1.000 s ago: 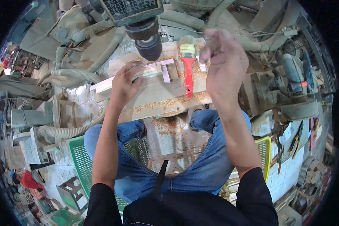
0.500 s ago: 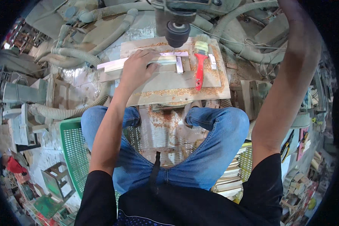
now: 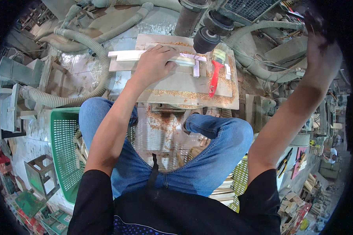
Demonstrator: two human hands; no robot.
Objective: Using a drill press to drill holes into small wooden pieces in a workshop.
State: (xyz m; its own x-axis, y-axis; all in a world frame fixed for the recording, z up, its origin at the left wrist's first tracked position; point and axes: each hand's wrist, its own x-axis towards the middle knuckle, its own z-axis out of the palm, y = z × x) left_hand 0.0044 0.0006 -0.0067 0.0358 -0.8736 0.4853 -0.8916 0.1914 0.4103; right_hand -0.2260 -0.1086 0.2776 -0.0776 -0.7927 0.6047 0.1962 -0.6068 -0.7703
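Note:
My left hand (image 3: 156,63) is closed over a pale wooden strip (image 3: 127,55), its fingers across the top and the thumb on the near side. The strip lies along a pinkish-white fence strip (image 3: 113,53) on a board (image 3: 164,87). A short white stop piece (image 3: 196,69) stands crosswise at the strip's right end. Above the board hangs the dark chuck (image 3: 206,40) of a drill press. My right hand (image 3: 321,35) is raised at the upper right, beside the machine; its fingers are in shadow and whatever they touch is hidden.
A red-handled brush (image 3: 215,76) and a small white block (image 3: 228,71) lie on the board's right side among wood shavings. A green basket (image 3: 60,156) stands at my left, a yellow basket (image 3: 241,178) of wooden strips at my right. Ribbed hoses (image 3: 102,78) curve round the board.
The view has shifted, so the drill press and board sit further right. My left hand stays on the wooden strip. My right arm is still raised, its hand now lower in the picture.

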